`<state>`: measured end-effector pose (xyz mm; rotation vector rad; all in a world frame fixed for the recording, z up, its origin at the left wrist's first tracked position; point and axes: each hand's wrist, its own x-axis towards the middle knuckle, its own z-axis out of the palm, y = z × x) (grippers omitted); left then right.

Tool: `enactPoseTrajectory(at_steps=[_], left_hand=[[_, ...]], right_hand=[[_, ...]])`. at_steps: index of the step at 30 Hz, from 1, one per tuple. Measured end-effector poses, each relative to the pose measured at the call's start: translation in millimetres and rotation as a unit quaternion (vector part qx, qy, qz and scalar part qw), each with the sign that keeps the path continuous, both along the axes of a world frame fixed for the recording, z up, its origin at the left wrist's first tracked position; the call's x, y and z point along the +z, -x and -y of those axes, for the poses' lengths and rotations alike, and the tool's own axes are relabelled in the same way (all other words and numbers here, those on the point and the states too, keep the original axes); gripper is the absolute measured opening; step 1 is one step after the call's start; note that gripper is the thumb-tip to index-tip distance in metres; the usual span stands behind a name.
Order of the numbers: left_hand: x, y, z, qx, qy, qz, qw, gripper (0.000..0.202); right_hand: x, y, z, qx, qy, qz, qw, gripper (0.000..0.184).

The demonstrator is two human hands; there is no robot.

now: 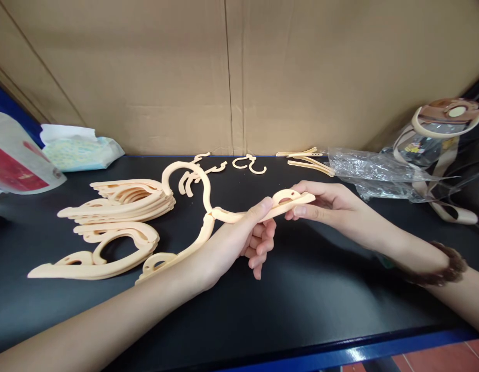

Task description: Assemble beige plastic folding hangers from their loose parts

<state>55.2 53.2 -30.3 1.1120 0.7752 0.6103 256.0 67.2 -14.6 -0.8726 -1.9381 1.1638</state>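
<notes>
A cream plastic folding clothes hanger [208, 199] is spread out in front of me, its curved hook up and both arms unfolded. My left hand [247, 232] is closed around its right arm, thumb on top and fingers curled below. At the tip of that same arm, my right hand [317, 204] pinches the end between thumb and fingers. The hanger's left arm runs down behind my left forearm, which partly hides it. Two stacks of folded cream hangers lie at the left, a rear stack [119, 201] and a front stack [119, 258].
Loose cream hooks [250, 164] and straight cream pieces [311, 164] lie along the back. A clear plastic bag [363, 170] and a strapped water bottle [429, 139] are at right. A tissue pack [80, 150] and a red-white cup [22, 160] stand left. Behind rises a cardboard wall [165, 77].
</notes>
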Motion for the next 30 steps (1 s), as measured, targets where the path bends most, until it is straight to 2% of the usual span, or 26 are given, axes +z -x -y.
enactPoseTrajectory(at_steps=[3,6,9,13,19,23,26,30], left_hand=[[-2.4,0.0,0.1,0.003,-0.008,0.009,1.0,0.049],[-3.8,1.6,-1.0,0.029,-0.023,0.02,0.999,0.046],[-3.2,4.1,-2.5,0.05,-0.03,0.022,0.998,0.042],[-1.1,5.7,-3.1,0.038,-0.049,0.001,0.998,0.036],[-3.0,4.0,-0.5,-0.026,-0.094,-0.043,0.994,0.034],[-8.3,3.5,2.6,-0.052,-0.112,-0.051,0.991,0.025],[-11.0,2.2,5.2,-0.086,-0.097,-0.043,0.991,0.019],[-11.4,0.9,7.2,-0.103,-0.089,-0.018,0.991,0.017]], right_hand=[[-2.7,0.6,-2.4,-0.023,0.068,-0.085,0.994,0.016],[-6.0,-2.8,-10.1,-0.082,0.114,-0.186,0.972,0.024],[-7.9,-8.6,-21.6,-0.139,0.115,-0.257,0.949,0.026],[-10.1,-12.3,-30.5,-0.17,0.126,-0.278,0.937,0.029],[-8.9,-5.7,-20.2,-0.138,0.131,-0.185,0.964,0.033],[-5.5,-4.2,-13.0,-0.089,0.013,-0.011,0.996,0.031],[-7.1,-4.2,-10.1,-0.022,-0.045,0.085,0.995,0.025],[-10.7,-4.3,-6.3,0.031,-0.069,0.166,0.983,0.025]])
